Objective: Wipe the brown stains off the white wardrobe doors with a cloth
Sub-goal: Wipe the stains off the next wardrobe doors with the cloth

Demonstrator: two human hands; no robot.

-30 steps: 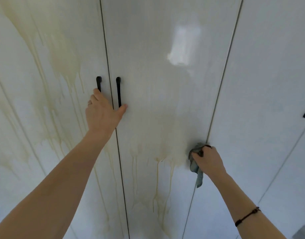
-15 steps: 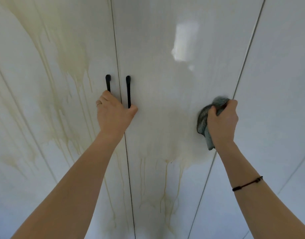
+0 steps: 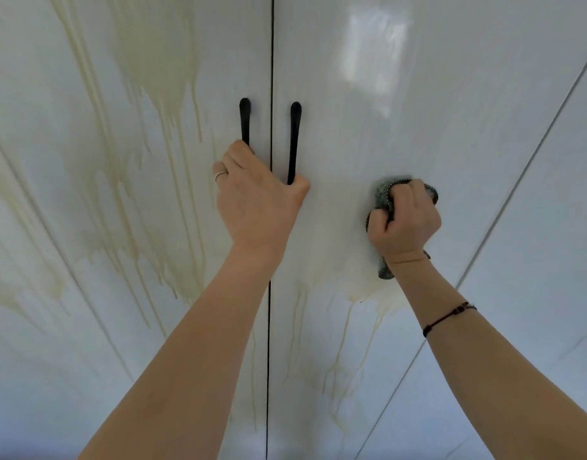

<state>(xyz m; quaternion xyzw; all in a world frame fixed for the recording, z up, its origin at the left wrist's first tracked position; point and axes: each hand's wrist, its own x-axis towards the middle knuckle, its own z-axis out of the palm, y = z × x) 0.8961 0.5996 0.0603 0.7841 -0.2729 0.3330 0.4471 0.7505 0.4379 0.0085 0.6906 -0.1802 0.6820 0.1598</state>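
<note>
Upward, left hand gripping handle; right hand fisted round cloth, on door

The left handle and right handle flank the seam between the wardrobe doors, the left hand over their lower ends. Right of them the right hand holds the cloth against the door, stains just below.

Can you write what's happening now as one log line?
left hand: holds black handles | right hand: presses cloth on door | stains: many unwiped
</note>
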